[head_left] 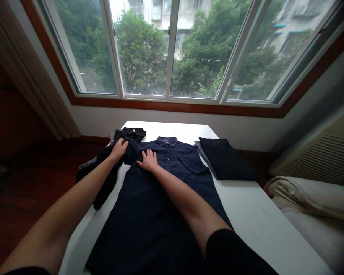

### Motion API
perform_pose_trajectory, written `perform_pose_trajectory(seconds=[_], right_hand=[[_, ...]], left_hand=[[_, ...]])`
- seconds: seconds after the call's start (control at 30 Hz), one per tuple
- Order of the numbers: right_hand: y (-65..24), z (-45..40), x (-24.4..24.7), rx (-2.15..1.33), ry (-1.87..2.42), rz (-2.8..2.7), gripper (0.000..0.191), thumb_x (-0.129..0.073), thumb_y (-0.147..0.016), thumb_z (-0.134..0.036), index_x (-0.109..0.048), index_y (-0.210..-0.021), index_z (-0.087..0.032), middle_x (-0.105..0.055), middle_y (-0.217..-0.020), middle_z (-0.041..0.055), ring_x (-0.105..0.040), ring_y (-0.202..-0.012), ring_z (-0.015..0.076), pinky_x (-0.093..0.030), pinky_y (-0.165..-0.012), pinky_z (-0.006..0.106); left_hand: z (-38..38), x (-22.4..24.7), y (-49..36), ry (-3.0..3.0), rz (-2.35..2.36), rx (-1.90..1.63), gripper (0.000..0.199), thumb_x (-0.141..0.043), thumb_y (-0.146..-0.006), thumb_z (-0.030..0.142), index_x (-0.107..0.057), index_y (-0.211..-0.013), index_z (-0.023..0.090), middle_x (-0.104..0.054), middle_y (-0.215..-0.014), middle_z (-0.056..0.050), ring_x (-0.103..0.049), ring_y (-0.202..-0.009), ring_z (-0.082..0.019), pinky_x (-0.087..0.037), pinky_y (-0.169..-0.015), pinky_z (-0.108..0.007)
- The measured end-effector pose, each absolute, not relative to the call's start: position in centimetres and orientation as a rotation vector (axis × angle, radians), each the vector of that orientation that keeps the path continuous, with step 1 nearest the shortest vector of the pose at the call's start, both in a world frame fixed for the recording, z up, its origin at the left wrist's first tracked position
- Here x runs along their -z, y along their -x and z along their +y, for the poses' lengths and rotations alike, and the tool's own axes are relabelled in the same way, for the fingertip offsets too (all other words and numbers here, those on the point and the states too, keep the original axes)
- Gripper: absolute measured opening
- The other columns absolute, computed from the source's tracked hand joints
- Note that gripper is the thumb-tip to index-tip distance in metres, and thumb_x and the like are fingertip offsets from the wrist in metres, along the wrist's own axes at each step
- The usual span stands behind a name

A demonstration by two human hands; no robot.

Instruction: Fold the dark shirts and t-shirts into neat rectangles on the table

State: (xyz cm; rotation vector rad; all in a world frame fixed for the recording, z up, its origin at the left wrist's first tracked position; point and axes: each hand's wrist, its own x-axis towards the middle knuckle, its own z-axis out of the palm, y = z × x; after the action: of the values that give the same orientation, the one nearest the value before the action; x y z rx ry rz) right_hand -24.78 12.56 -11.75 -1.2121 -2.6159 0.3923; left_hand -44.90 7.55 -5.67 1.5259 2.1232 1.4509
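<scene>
A dark navy polo shirt [160, 214] lies spread front side up on the white table [240, 206], its buttoned collar pointing toward the window. My left hand [119, 150] pinches the edge of the sleeve on the left. Flat on the chest, left of the buttons, rests my right hand [149, 160] with its fingers spread. The right sleeve is folded inward over the shirt's body. The lower hem runs toward me and is partly hidden by my right arm.
Several dark garments [103, 168] are heaped along the table's left edge, and a black collared shirt [132, 133] tops them. Folded dark clothes [229, 160] lie at the right edge. Beige bedding [309, 194] sits right of the table; a window [172, 49] is beyond.
</scene>
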Motion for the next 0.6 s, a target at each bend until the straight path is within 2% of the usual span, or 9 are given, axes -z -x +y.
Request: perform_pose_trajectory(seconds=[0.1, 0.27, 0.37, 0.43, 0.53, 0.6], right_hand=[[26.1, 12.4, 12.0, -0.394, 1.263, -2.65, 0.099, -0.045, -0.093, -0.078, -0.028, -0.165, -0.013, -0.012, -0.172, 0.0203, -0.005, -0.16, 0.0359, -0.001, -0.126, 0.057], [26.4, 12.2, 11.8, -0.385, 1.248, -2.687, 0.095, -0.046, -0.094, -0.077, -0.029, -0.165, -0.017, -0.014, -0.172, 0.0176, -0.005, -0.16, 0.0342, -0.002, -0.127, 0.055], [23.8, 12.5, 11.3, -0.34, 1.168, -2.736, 0.084, -0.049, -0.097, -0.07, -0.037, -0.162, -0.018, -0.021, -0.171, 0.0174, -0.012, -0.16, 0.0338, -0.008, -0.126, 0.055], [21.0, 12.9, 11.0, -0.27, 1.1, -2.762, 0.071, -0.051, -0.099, -0.062, -0.048, -0.156, -0.019, -0.028, -0.169, 0.017, -0.017, -0.158, 0.0336, -0.011, -0.126, 0.055], [15.7, 13.8, 10.3, -0.157, 1.033, -2.742, 0.049, -0.054, -0.101, -0.05, -0.065, -0.139, -0.021, -0.04, -0.163, 0.0144, -0.026, -0.156, 0.0322, -0.014, -0.126, 0.054], [12.2, 14.6, 9.9, -0.1, 1.049, -2.672, 0.042, -0.054, -0.102, -0.046, -0.069, -0.134, -0.022, -0.045, -0.16, 0.0131, -0.031, -0.153, 0.0309, -0.019, -0.125, 0.052]], left_hand=[[8.5, 4.8, 42.8, -1.606, 1.935, -1.538, 0.028, -0.054, -0.092, 0.041, -0.04, -0.075, 0.023, -0.04, -0.07, 0.005, -0.042, -0.066, -0.013, -0.034, -0.064, -0.026], [9.2, 4.2, 39.3, -1.728, 1.939, -1.388, 0.025, -0.054, -0.094, 0.038, -0.043, -0.077, 0.022, -0.044, -0.07, 0.005, -0.045, -0.066, -0.014, -0.036, -0.064, -0.025], [8.6, 4.6, 37.4, -1.791, 2.045, -1.186, 0.02, -0.053, -0.096, 0.038, -0.051, -0.084, 0.022, -0.053, -0.073, 0.003, -0.052, -0.069, -0.016, -0.037, -0.067, -0.027], [8.0, 5.3, 36.2, -1.83, 2.078, -1.062, 0.019, -0.053, -0.098, 0.039, -0.057, -0.09, 0.022, -0.062, -0.08, 0.0, -0.058, -0.074, -0.018, -0.04, -0.07, -0.028], [7.7, 7.0, 34.4, -1.967, 2.046, -0.848, 0.033, -0.046, -0.102, 0.048, -0.063, -0.092, 0.021, -0.069, -0.093, -0.006, -0.064, -0.088, -0.022, -0.045, -0.082, -0.031], [7.9, 8.4, 33.5, -2.044, 2.05, -0.737, 0.042, -0.04, -0.104, 0.052, -0.067, -0.095, 0.021, -0.071, -0.104, -0.009, -0.064, -0.102, -0.024, -0.046, -0.093, -0.033]])
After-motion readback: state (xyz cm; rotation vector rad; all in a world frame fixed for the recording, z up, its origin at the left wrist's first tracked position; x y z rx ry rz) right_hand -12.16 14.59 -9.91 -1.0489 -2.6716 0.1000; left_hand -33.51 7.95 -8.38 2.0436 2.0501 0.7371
